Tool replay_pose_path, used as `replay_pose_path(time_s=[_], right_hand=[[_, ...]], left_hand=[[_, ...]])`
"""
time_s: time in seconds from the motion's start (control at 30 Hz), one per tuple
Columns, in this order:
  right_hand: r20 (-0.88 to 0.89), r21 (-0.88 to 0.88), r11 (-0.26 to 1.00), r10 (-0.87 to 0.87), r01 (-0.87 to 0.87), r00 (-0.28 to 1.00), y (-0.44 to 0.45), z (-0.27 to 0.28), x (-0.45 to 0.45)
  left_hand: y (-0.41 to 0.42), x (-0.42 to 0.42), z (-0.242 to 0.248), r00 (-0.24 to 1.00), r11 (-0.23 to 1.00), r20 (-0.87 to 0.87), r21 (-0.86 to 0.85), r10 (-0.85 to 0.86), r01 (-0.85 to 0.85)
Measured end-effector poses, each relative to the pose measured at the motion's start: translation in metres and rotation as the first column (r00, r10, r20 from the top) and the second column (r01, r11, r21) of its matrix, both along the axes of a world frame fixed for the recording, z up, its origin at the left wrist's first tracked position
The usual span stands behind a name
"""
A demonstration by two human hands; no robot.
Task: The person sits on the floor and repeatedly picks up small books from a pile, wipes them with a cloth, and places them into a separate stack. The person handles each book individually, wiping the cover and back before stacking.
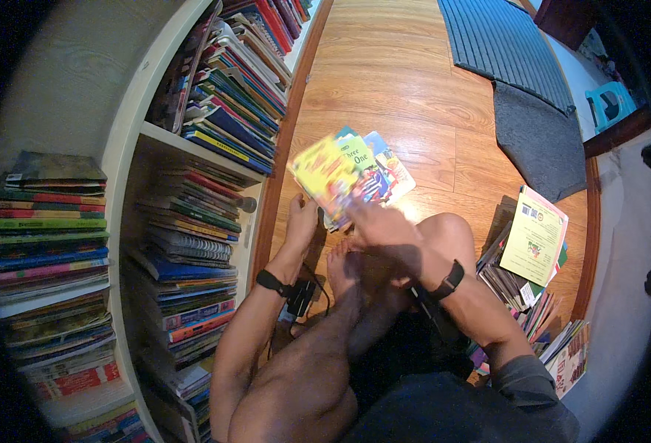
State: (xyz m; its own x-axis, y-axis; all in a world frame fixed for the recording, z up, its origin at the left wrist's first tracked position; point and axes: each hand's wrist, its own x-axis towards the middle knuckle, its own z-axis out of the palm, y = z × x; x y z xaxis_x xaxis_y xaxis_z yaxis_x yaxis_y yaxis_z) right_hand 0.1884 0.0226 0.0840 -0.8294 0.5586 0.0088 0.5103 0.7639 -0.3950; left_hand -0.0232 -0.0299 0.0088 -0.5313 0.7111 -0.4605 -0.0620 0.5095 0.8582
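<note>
In the head view, a blurred yellow picture book [325, 171] is gripped at its lower right corner by my right hand [378, 221]. It lies over or just above a fanned pile of children's books on the wood floor, among them a green-covered book [358, 152] and a book with a pale blue and cream cover [394, 169]. My left hand [302, 219] is beside the yellow book's lower left edge, fingers bent and apart, holding nothing. Both wrists wear black bands. My bare foot [342, 266] is just below the pile.
On the left, white shelves [192, 147] hold many stacked books. Book stacks with a pale yellow sheet or cover [533, 235] on top stand on the floor at right. Grey mats [536, 138] lie beyond. A black device with a cable [300, 299] is by my left wrist.
</note>
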Motion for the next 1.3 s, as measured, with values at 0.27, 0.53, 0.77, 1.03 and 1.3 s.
replay_pose_path(time_s=[0.27,0.53,0.77,1.03,1.3], right_hand=[[-0.243,-0.106,0.879,-0.476,0.465,0.845,-0.027,-0.006,0.146],[0.508,0.15,0.723,-0.641,0.674,0.574,-0.042,0.006,0.287],[0.556,0.197,0.742,-0.623,0.64,0.55,-0.058,-0.012,0.299],[0.406,-0.039,0.803,-0.531,0.595,0.744,-0.051,0.068,0.275],[-0.275,-0.723,0.434,-0.895,0.538,0.352,-0.028,0.119,0.26]], left_hand=[[0.027,-0.042,-0.086,0.999,0.981,-0.041,-0.191,-0.024,0.016],[0.045,0.048,-0.021,0.106,0.724,-0.83,-0.406,-0.547,0.557],[0.023,0.058,-0.008,0.167,0.683,-0.722,-0.515,-0.671,0.517],[0.023,0.07,-0.021,0.192,0.742,-0.771,-0.463,-0.607,0.485],[0.009,0.037,-0.014,0.327,0.683,-0.659,-0.398,-0.677,0.612]])
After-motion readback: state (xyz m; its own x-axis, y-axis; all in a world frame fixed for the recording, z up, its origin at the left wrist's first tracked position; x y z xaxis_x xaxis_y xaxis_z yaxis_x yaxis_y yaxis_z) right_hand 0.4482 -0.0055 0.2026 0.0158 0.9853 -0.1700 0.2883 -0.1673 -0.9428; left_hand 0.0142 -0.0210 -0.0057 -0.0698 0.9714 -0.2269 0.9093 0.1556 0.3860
